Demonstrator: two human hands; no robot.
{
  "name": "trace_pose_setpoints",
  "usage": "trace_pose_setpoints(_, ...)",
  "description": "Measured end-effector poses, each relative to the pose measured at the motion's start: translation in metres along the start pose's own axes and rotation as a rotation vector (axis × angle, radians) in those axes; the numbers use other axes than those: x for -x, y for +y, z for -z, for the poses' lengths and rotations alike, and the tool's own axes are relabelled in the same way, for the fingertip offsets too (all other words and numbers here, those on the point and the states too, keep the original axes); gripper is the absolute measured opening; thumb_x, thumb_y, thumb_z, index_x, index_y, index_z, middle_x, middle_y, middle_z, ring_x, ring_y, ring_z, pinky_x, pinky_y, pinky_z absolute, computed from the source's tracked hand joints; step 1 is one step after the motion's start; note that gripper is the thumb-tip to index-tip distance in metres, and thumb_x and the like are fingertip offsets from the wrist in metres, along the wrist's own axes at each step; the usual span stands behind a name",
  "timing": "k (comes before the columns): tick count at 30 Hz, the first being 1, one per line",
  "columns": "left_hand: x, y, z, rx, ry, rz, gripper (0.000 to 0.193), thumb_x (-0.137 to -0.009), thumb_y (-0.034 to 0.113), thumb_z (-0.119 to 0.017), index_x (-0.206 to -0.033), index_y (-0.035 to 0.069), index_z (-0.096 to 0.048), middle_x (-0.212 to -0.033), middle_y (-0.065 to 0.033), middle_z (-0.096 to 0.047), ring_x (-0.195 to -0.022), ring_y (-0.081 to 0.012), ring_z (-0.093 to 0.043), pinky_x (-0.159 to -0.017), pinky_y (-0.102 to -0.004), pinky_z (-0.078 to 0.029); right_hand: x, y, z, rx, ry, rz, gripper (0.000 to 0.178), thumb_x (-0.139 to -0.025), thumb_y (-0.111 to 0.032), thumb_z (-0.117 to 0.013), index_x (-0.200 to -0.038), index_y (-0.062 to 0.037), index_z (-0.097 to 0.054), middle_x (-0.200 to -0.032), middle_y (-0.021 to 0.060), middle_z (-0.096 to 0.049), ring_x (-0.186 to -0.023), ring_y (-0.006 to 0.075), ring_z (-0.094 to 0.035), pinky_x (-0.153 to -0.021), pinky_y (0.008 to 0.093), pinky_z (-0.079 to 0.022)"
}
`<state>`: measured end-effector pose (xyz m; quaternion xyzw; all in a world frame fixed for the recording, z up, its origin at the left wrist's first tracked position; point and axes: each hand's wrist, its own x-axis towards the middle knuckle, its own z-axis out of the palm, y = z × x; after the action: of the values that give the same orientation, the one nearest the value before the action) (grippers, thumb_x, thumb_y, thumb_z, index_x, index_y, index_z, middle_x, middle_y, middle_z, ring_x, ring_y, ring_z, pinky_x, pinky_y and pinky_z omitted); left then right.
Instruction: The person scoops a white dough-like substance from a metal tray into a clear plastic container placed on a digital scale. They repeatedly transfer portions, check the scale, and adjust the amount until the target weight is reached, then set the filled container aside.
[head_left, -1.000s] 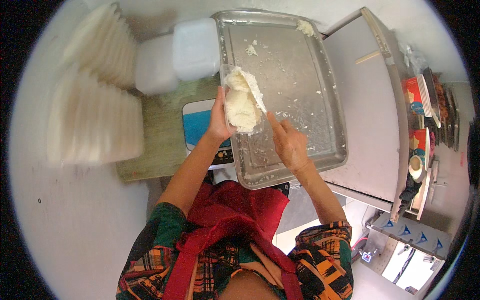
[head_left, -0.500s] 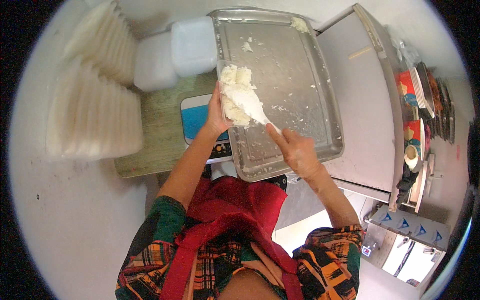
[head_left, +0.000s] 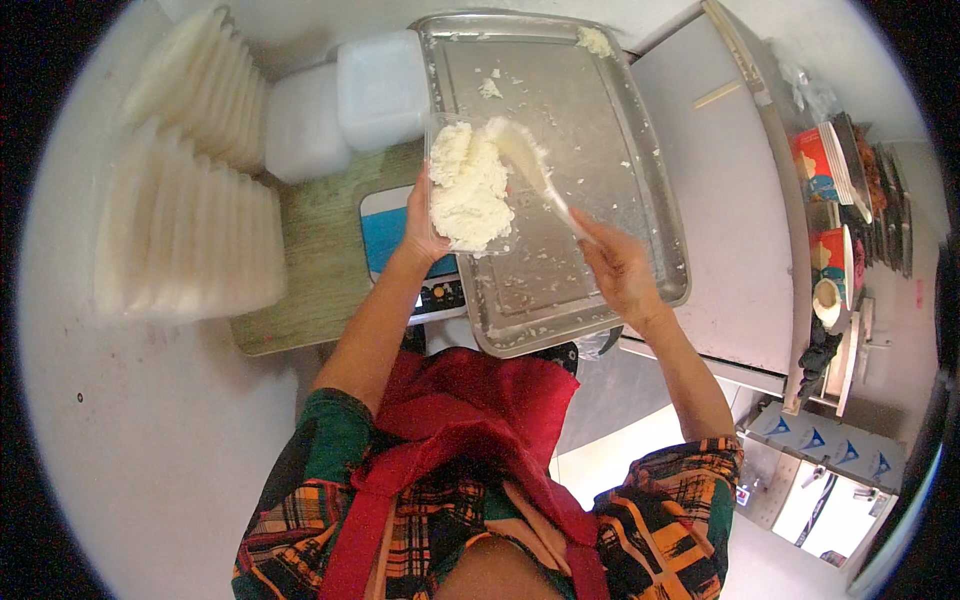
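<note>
My left hand [head_left: 424, 225] grips a clear plastic container [head_left: 437, 122] by its left side. White rice [head_left: 472, 200] is heaped inside it. The container is held over the left edge of a large metal tray [head_left: 590, 250], where scattered grains and small clumps stick. In my right hand [head_left: 618, 262] is the handle of a white rice paddle [head_left: 540, 178]. Its blade, blurred by motion, is at the upper right of the rice, with some grains on it; whether it touches the heap I cannot tell.
A kitchen scale [head_left: 385, 235] with a blue top stands on a greenish board [head_left: 315, 225], left of the tray. Stacked clear containers [head_left: 185, 225] line the far left. Two translucent tubs [head_left: 380, 90] stand behind the scale. A pale cabinet [head_left: 720, 200] flanks the tray's right side.
My right hand has moved right with the rice paddle, and its blade has lifted off the middle of the rice toward the upper right. The container has shifted slightly left.
</note>
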<state>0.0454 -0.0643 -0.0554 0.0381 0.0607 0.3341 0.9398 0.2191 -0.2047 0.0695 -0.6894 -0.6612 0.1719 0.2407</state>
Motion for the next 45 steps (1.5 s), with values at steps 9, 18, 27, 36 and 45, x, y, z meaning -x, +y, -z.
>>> trace_pose_setpoints(9, 0.008, -0.004, -0.014, 0.025, -0.025, -0.037, 0.059, -0.083, 0.046, -0.035, -0.124, 0.005, -0.035, -0.114, -0.0192, -0.047, -0.098, -0.0356, -0.050, -0.082, -0.0479, -0.042, -0.074, 0.069, -0.001, -0.576, 0.169, -0.541, 0.043, -0.077, -0.005, -0.050, -0.118, 0.0018, -0.044, -0.057, 0.0020, -0.050, -0.043, 0.0057, -0.041, -0.035, 0.0213, -0.030)
trace_pose_setpoints(18, 0.056, 0.000, -0.012, -0.047, 0.022, -0.056, 0.059, -0.083, 0.048, -0.033, -0.124, 0.004, -0.034, -0.115, -0.0186, -0.046, -0.097, -0.0344, -0.051, -0.079, -0.0461, -0.044, -0.161, 0.146, -0.026, 0.054, 0.139, -0.295, 0.041, -0.078, -0.012, -0.048, -0.119, -0.0101, -0.046, -0.061, 0.0085, -0.055, -0.047, 0.0140, -0.050, -0.046, 0.0272, -0.040)
trace_pose_setpoints(27, 0.066, 0.005, -0.023, 0.044, 0.038, -0.158, 0.061, -0.084, 0.049, -0.031, -0.126, 0.005, -0.031, -0.117, -0.0182, -0.045, -0.098, -0.0329, -0.050, -0.082, -0.0458, -0.043, -0.195, 0.111, -0.025, 0.509, -0.067, -0.071, 0.036, -0.081, -0.017, -0.048, -0.115, -0.0260, -0.050, -0.075, 0.0135, -0.059, -0.068, 0.0293, -0.055, -0.065, 0.0369, -0.042)
trace_pose_setpoints(36, 0.064, 0.007, -0.013, 0.084, 0.079, -0.117, 0.065, -0.082, 0.053, -0.030, -0.125, 0.004, -0.032, -0.115, -0.0186, -0.046, -0.097, -0.0341, -0.051, -0.081, -0.0463, -0.043, -0.166, 0.113, -0.043, -0.095, -0.177, -0.203, 0.037, -0.080, -0.007, -0.048, -0.116, -0.0162, -0.051, -0.056, -0.0001, -0.046, -0.048, 0.0072, -0.041, -0.046, 0.0226, -0.037)
trace_pose_setpoints(45, 0.065, 0.010, -0.013, -0.051, 0.088, -0.196, 0.065, -0.083, 0.052, -0.029, -0.124, 0.002, -0.032, -0.112, -0.0210, -0.048, -0.094, -0.0354, -0.052, -0.079, -0.0469, -0.044, -0.166, 0.092, -0.054, -0.404, -0.341, -0.266, 0.038, -0.080, -0.006, -0.050, -0.117, -0.0111, -0.049, -0.057, -0.0026, -0.047, -0.046, 0.0044, -0.039, -0.040, 0.0188, -0.032)
